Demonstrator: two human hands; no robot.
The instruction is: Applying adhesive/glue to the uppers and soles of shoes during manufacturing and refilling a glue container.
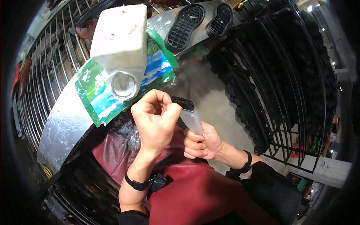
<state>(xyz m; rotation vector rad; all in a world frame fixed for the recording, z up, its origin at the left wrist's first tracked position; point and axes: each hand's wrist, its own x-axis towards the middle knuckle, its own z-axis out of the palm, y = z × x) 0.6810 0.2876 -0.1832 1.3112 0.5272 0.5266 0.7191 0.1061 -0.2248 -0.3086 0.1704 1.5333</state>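
Note:
My right hand (204, 142) grips the pale, translucent handle of a brush (193, 122), whose black bristle end points up and to the left. A dark strip shows below the handle beside my right fingers; its kind is unclear. Right against the bristle end is my left hand (157, 118), with its fingers curled and thumb and forefinger pinched together. Whatever lies in that pinch is hidden or too small to name. Beyond my left hand, a white plastic jug (122, 37) lies with its round open mouth toward me.
Under the jug is a colourful sheet edged with green tape (99, 108), on a metal bench (62, 127). Two black shoe soles (185, 26) lie at the bench's far end. To the right stands a black rack (285, 86) of dark soles; metal bars (56, 56) run along the left.

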